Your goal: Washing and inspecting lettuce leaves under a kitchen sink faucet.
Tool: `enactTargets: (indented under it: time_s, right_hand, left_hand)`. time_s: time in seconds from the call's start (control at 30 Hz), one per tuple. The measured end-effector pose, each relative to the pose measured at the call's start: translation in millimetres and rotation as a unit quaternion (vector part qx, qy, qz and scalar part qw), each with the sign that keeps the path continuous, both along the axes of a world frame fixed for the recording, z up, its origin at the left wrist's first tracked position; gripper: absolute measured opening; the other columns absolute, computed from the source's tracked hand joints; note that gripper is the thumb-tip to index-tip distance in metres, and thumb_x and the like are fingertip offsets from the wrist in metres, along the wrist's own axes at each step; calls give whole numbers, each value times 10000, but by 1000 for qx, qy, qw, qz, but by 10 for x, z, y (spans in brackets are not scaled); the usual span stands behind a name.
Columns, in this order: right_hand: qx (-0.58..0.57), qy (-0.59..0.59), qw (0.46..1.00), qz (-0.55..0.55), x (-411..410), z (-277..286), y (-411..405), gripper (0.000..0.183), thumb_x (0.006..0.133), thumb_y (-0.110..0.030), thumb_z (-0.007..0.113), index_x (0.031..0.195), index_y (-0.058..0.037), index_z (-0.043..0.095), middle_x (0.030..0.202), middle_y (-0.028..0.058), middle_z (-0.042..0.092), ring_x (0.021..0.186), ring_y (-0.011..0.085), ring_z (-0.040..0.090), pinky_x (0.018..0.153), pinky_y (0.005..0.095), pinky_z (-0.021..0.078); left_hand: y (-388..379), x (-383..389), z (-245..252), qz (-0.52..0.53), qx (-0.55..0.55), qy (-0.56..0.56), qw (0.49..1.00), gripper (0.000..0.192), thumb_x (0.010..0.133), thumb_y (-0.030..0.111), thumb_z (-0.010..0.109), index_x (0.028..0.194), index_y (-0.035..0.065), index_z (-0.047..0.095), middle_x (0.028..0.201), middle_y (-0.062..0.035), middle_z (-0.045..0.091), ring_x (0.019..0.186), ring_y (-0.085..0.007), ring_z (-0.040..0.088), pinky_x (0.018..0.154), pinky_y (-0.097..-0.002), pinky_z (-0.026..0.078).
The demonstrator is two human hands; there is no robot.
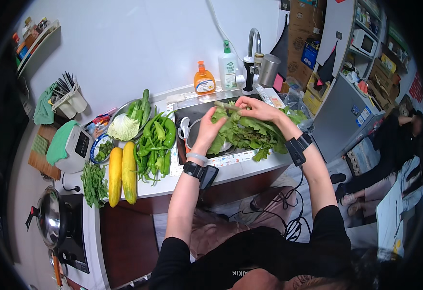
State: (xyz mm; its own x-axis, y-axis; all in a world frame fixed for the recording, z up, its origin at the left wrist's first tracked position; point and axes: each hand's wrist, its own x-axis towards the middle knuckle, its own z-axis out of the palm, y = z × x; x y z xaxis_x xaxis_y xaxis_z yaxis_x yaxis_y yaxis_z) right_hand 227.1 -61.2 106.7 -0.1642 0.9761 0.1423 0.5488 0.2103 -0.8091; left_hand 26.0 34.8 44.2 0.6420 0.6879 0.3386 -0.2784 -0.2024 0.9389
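Observation:
Above the black kitchen sink (197,112) my two hands are raised over a bunch of leafy greens (247,127). My left hand (212,127) has its fingers around a leaf at the bunch's left side. My right hand (257,108) grips a pale green stem (227,106) between thumb and fingers, with broad leaves hanging below. Under the leaves, a round pan or bowl in the sink is partly hidden. A white-handled brush (184,125) leans at the sink's left side. Green peppers (157,145) lie on the counter left of the sink.
Two yellow cucumbers (122,174), leafy herbs (94,185) and a plate holding cabbage (123,127) are further left. Behind the sink stand an orange soap bottle (204,81), a green-topped bottle (228,69) and the faucet (249,72). Cables (295,224) hang near my right arm. Other people sit at far right.

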Motion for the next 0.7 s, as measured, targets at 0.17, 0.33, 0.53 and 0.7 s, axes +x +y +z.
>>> enactTargets:
  time_s: [0.17, 0.33, 0.53, 0.7]
  right_hand:
    - [21, -26, 999, 33, -31, -33, 23, 262, 889, -139, 591, 1118, -41, 510, 920, 9, 587, 887, 87, 536, 810, 258, 437]
    - [76, -122, 989, 22, -140, 38, 3, 284, 846, -113, 621, 1098, -55, 506, 862, 85, 644, 817, 208, 629, 760, 326, 480]
    - [79, -270, 959, -34, -182, -33, 40, 267, 835, -86, 611, 1064, -53, 477, 910, 143, 652, 839, 353, 616, 717, 395, 482]
    - [133, -323, 934, -78, -291, -153, 93, 235, 822, -92, 616, 1019, -63, 492, 825, 145, 616, 816, 357, 605, 698, 444, 472]
  left_hand:
    - [-31, 101, -12, 31, 165, 110, 980, 333, 792, 118, 695, 1089, -1, 602, 933, -133, 681, 849, -207, 652, 761, -319, 493]
    - [43, 125, -112, 59, 180, 117, 975, 229, 804, 115, 696, 993, -9, 656, 820, -86, 697, 736, -111, 621, 690, -296, 497]
    - [87, 116, -181, 61, 161, 169, 970, 231, 805, 126, 705, 980, -20, 664, 790, -82, 697, 701, -95, 614, 650, -288, 496]
    - [215, 92, -267, 55, 108, 183, 976, 210, 811, 117, 708, 951, -36, 672, 818, -60, 699, 701, -100, 615, 638, -269, 494]
